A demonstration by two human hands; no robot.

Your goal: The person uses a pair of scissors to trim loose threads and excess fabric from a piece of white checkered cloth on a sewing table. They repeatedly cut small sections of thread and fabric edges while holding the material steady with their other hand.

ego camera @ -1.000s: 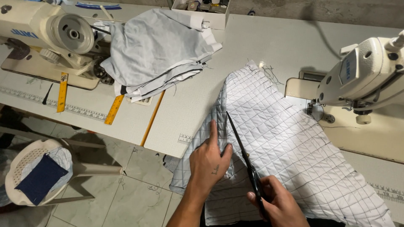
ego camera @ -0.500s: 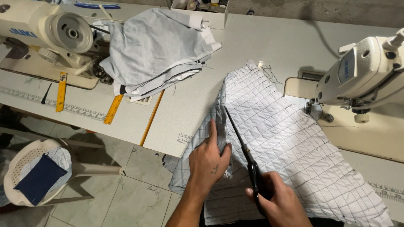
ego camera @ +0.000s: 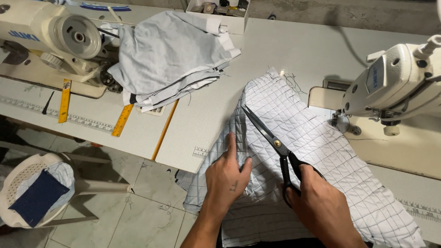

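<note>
Pressing down on the quilted grid-pattern fabric [ego camera: 317, 156], our left hand [ego camera: 227, 181] lies flat on it with the fingers [ego camera: 231, 143] spread a little and stretched out, index pointing up along the fold; nothing is gripped, just palm and pads on cloth. Our right hand [ego camera: 321, 206] holds the black-handled scissors [ego camera: 275, 144], fingers closed through and around the handle loops. Blades look together or nearly so, pointing up and left over the fabric, tip near the fabric's left edge; we cannot tell whether any cloth sits between them. The two hands are near each other, scissors between them.

The fabric lies on the pale worktop [ego camera: 294, 50], its lower left part hanging over the front edge toward the tiled floor [ego camera: 138, 216]. A cream sewing machine [ego camera: 395, 82] stands just right of it, touching or close to the fabric's upper right. A second sewing machine [ego camera: 50, 36] sits at far left, with a heap of light grey-blue cloth [ego camera: 170, 55] beside it. Yellow rulers [ego camera: 121, 120] lie on the left worktop. A white plastic chair [ego camera: 27, 183] with a dark blue cloth piece [ego camera: 39, 197] is on the floor, lower left. A small white box [ego camera: 220, 14] of bits sits at the top.
</note>
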